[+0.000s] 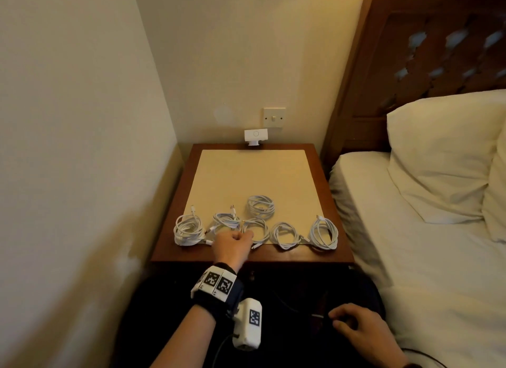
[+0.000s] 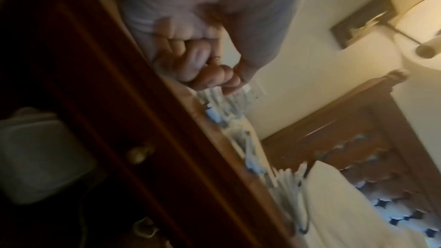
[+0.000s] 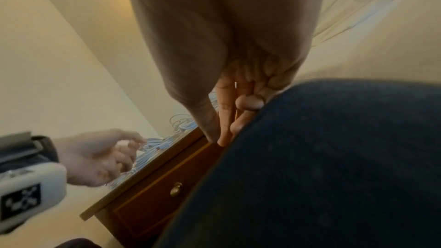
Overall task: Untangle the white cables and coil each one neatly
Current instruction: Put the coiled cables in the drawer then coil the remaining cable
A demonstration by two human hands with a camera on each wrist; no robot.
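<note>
Several white cable coils lie in a row on the cream mat [image 1: 252, 173] of a wooden bedside table [image 1: 246, 256]: far-left coil [image 1: 189, 230], second coil [image 1: 226, 220], middle coil [image 1: 257, 230], fourth coil [image 1: 284, 234], right coil [image 1: 324, 233], plus one coil behind [image 1: 261, 206]. My left hand [image 1: 244, 235] sits at the middle coil's left edge, fingers curled, fingertips [image 2: 229, 84] on its strands [image 2: 222, 105]. My right hand [image 1: 338, 318] rests on my lap in dark trousers, fingers relaxed [image 3: 224, 129], holding nothing.
A white plug adapter [image 1: 256, 137] and a wall switch [image 1: 274, 117] are behind the table. A wall stands close on the left. The bed [image 1: 410, 244] with pillow [image 1: 443, 154] borders the right. The table has a drawer with a brass knob [image 3: 176, 189].
</note>
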